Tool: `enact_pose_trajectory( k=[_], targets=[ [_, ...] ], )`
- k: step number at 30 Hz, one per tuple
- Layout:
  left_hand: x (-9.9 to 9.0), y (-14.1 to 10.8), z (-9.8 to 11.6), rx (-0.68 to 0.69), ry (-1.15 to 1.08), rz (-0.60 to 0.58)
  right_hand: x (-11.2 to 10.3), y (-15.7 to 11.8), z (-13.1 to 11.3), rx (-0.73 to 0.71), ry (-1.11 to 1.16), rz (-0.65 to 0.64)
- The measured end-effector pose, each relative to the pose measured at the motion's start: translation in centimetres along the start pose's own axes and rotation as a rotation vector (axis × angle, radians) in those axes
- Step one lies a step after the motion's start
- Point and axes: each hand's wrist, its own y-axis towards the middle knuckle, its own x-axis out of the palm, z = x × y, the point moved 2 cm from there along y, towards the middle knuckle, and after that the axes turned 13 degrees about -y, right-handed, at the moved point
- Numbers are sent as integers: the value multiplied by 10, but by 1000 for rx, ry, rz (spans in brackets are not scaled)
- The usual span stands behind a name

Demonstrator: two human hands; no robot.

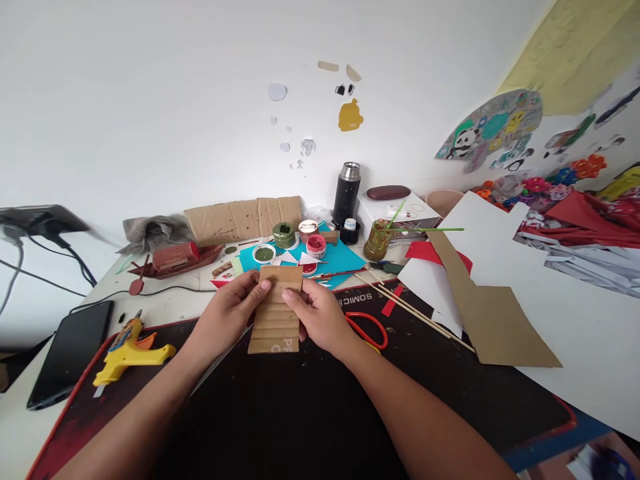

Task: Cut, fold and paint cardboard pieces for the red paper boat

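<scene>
Between my two hands is a narrow strip of brown corrugated cardboard (275, 321), held up above the black desk mat and creased across its width. Faint pale printed letters show near its lower end. My left hand (237, 303) grips the left edge near the top, thumb on the front face. My right hand (320, 313) pinches the right edge in the same way; most of its fingers are hidden behind the strip. Just right of that hand lie red-handled scissors (370, 329), partly covered by my wrist.
A yellow glue gun (131, 353) and black phone (75, 350) lie left. Behind are a red model boat (175, 257), paint jars (284, 235) on blue paper (250, 259), a black flask (346, 197) and a brush jar (377, 241). Wooden sticks (420, 313) and cardboard (505, 327) lie right.
</scene>
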Motion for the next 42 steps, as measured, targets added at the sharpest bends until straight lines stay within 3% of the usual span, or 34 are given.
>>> enact_pose_trajectory(
  k=[5, 10, 13, 23, 29, 32, 37, 42],
  targets=[
    [-5, 0, 5, 44, 111, 18, -3, 0, -3, 19, 25, -31],
    [5, 0, -4, -7, 7, -25, -9, 2, -4, -61, -51, 80],
    [7, -2, -8, 7, -7, -34, -6, 1, -1, -77, -104, 80],
    [13, -4, -20, 34, 21, 54, 3, 4, 11, -112, -113, 128],
    [6, -2, -3, -13, 13, -21, 0, 0, 2, -5, -43, 16],
    [6, -5, 3, -63, -52, -46, -1, 0, -1, -23, -15, -8],
    [9, -7, 2, -65, -90, -55, -5, 3, -3, -130, 19, 25],
    [7, -4, -5, -46, -22, -87, -7, 1, -3, -159, -106, 92]
  ],
)
